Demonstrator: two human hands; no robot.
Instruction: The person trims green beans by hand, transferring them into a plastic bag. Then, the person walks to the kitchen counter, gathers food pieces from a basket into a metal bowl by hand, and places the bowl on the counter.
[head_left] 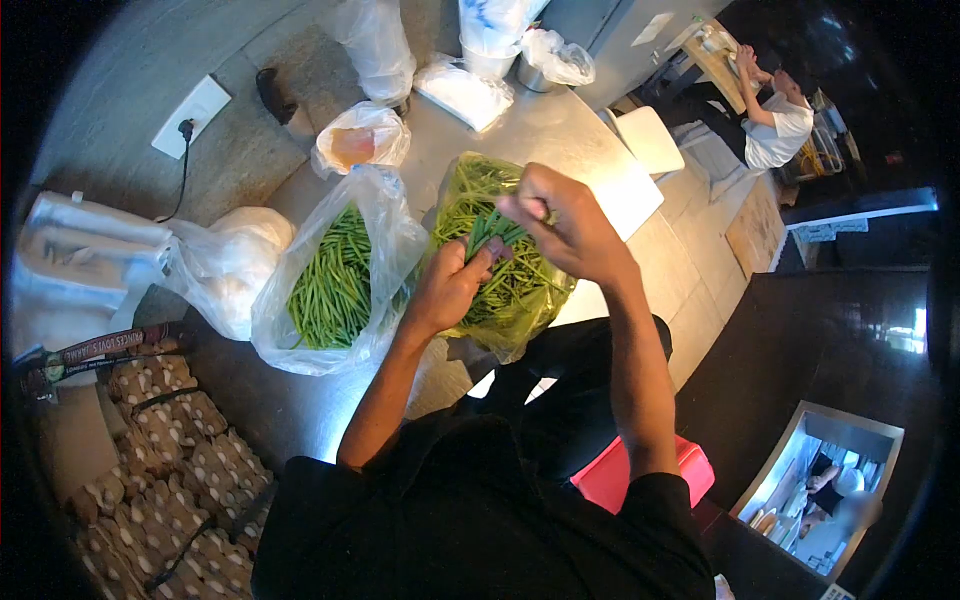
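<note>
My left hand (448, 285) is closed round a small bunch of green beans (488, 230), held above an open yellow-green plastic bag (560, 292). Loose green beans (500, 300) fill that bag. My right hand (570, 225) is at the upper end of the bunch, its fingers curled into a pinch; what lies between them is too small to make out. Left of my left hand stands a clear plastic bag (272, 315) with its mouth open, holding more green beans (335, 275) lying mostly lengthwise.
A white bag of round things (245, 255), a lined bowl (355, 145) and a lined metal pot (548, 62) stand about the steel table (600, 165). Egg trays (185, 470) are stacked at lower left. A red stool (690, 468) is beside me. A person (785, 125) sits farther off.
</note>
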